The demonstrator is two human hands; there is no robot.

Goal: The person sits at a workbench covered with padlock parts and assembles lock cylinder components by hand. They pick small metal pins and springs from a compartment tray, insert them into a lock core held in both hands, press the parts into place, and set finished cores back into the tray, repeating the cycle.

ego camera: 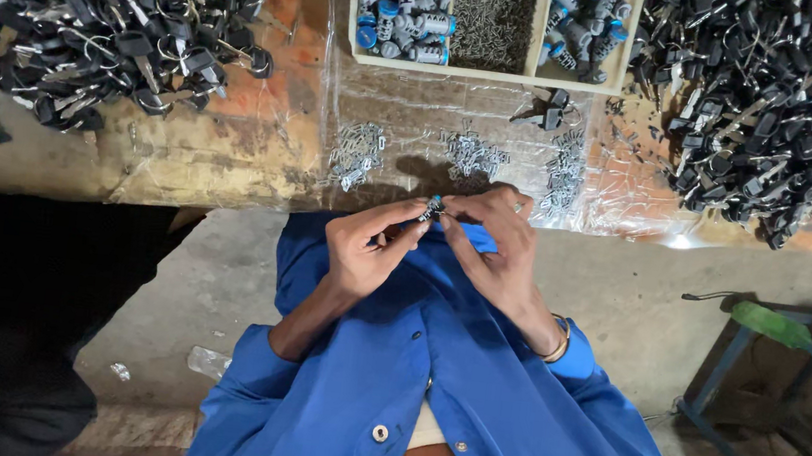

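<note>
Now, small lock cylinder (pixel 431 210) pinched betw. both grips, left hand (pixel 364 251), right hand (pixel 497 251) fingertips closed on it.

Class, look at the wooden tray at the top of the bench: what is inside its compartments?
The wooden tray holds blue-capped metal cylinders in both outer compartments and small dark metal pieces in the middle one. Its bottom is covered, and the frame cuts off its far end.

The light is soft and a bit dim. My hands (pixel 434 246) throw a small dark shadow on the worn orange and brown wooden surface (pixel 234 140). The clear plastic sheet (pixel 630 196) shines with white glare. The picture bends at the edges. The lower left corner is almost black.
</note>
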